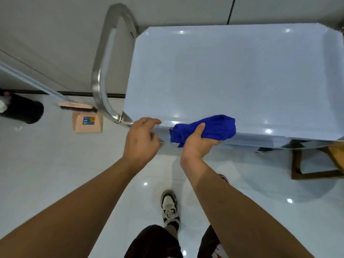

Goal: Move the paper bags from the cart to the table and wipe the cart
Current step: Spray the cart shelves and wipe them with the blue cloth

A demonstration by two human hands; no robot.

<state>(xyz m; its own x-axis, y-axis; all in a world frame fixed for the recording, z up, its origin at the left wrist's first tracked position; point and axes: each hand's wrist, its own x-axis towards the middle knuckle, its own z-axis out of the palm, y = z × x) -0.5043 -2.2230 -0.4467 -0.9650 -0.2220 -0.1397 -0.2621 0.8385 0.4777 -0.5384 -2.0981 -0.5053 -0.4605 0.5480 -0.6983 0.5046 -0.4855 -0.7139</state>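
The cart (pixel 232 75) has a pale blue top tray and a steel handle (pixel 101 71) arching up at its left end. No paper bags show on the tray. A bunched blue cloth (pixel 217 127) lies over the tray's near rim, and my right hand (pixel 197 144) grips it from below with the thumb on top. My left hand (pixel 141 138) sits at the cart's near left corner, fingers curled over the rim beside the handle's base.
A pink dustpan and brush (pixel 87 120) with a long handle lean at the left. A black bin (pixel 22 108) stands at the far left. A wooden stool (pixel 320 161) is under the cart's right end. Glossy white floor tiles surround my feet.
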